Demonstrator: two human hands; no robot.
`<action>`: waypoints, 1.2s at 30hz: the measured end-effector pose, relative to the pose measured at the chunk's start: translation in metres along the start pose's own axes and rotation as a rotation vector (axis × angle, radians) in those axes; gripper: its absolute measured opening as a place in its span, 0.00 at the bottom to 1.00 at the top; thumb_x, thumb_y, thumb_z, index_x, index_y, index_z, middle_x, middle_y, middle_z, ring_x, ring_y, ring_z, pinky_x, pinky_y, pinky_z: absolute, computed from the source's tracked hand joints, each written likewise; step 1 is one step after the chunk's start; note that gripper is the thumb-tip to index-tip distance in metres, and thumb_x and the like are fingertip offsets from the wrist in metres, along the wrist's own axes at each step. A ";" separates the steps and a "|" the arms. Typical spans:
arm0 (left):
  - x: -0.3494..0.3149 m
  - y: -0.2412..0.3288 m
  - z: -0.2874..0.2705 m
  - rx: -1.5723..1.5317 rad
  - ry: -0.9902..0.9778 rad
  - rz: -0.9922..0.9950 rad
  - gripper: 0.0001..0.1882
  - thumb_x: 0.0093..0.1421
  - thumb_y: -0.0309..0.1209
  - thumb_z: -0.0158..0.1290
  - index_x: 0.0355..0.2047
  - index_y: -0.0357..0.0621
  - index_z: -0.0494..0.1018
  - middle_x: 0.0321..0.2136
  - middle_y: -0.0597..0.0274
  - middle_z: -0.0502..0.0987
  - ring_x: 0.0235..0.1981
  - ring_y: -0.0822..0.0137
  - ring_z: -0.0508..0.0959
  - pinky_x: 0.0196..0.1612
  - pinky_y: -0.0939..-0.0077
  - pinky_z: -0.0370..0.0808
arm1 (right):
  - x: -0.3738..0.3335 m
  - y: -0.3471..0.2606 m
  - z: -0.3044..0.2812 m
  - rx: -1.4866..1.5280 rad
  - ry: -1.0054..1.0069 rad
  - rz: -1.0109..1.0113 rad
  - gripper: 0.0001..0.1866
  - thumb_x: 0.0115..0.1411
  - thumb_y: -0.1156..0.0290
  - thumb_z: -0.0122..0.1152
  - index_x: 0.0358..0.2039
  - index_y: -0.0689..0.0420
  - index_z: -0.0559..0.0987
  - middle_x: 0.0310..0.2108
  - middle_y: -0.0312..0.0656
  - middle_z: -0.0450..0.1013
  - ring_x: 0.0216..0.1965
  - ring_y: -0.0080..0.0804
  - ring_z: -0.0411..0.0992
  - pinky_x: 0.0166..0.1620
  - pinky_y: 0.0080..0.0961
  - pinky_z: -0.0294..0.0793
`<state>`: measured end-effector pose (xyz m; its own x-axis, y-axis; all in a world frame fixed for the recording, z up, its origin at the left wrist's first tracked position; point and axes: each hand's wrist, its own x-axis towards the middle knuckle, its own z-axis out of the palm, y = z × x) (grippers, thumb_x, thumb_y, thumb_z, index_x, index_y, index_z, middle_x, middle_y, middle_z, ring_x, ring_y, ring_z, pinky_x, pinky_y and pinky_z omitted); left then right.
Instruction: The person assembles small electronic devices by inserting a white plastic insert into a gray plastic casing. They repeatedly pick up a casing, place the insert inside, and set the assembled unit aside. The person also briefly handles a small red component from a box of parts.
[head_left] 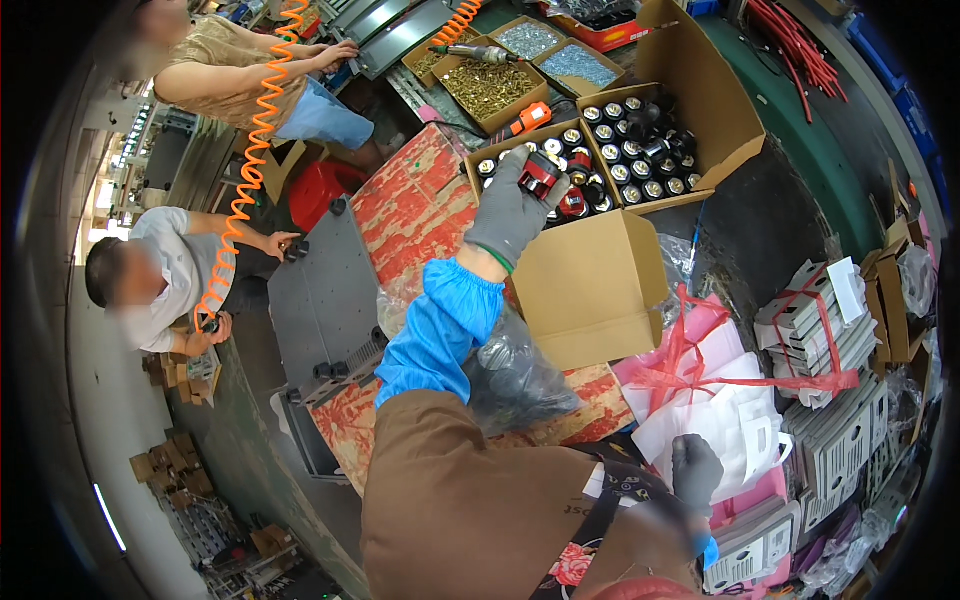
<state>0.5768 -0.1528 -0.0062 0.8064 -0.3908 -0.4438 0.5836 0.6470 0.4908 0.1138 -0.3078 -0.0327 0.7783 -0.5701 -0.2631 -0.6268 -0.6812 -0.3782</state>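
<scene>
My left hand, in a grey glove with a blue sleeve cover, reaches over a cardboard box whose flap is folded down towards me. Its fingers are closed round a short black cylindrical part with a red band. Below it, more black parts with silvery tops stand in rows, some showing red. A taller open box beside it holds similar black parts, several lying on top. My right hand, also grey-gloved, is curled closed beside white wrapped bundles; its palm is hidden.
Boxes of brass-coloured screws and silvery fasteners stand behind, near an orange-black power tool. A grey metal case lies left on the red worn tabletop. Two co-workers stand left, near an orange coiled hose.
</scene>
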 end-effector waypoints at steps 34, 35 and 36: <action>0.088 -0.009 -0.025 2.202 0.236 0.928 0.09 0.58 0.36 0.55 0.37 0.52 0.81 0.34 0.52 0.80 0.41 0.50 0.79 0.45 0.54 0.75 | -0.020 0.020 -0.010 0.089 0.083 0.014 0.09 0.60 0.61 0.62 0.29 0.53 0.80 0.25 0.45 0.76 0.27 0.47 0.75 0.30 0.43 0.72; 0.076 -0.008 -0.018 2.184 0.157 0.914 0.10 0.58 0.37 0.55 0.37 0.52 0.81 0.34 0.52 0.80 0.42 0.50 0.79 0.45 0.54 0.75 | -0.021 0.025 -0.010 0.103 0.078 -0.002 0.10 0.60 0.61 0.62 0.29 0.53 0.80 0.25 0.45 0.76 0.27 0.48 0.76 0.30 0.43 0.72; 0.063 -0.003 -0.009 2.173 0.076 0.907 0.10 0.58 0.38 0.56 0.38 0.52 0.81 0.34 0.53 0.80 0.42 0.50 0.79 0.45 0.53 0.75 | -0.020 0.029 -0.011 0.127 0.077 -0.018 0.10 0.60 0.60 0.61 0.29 0.53 0.80 0.25 0.45 0.76 0.27 0.48 0.76 0.31 0.43 0.72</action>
<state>0.6247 -0.1740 -0.0424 0.8449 -0.4644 0.2654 -0.5262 -0.8106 0.2569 0.0796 -0.3212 -0.0288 0.7812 -0.5952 -0.1883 -0.5993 -0.6307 -0.4929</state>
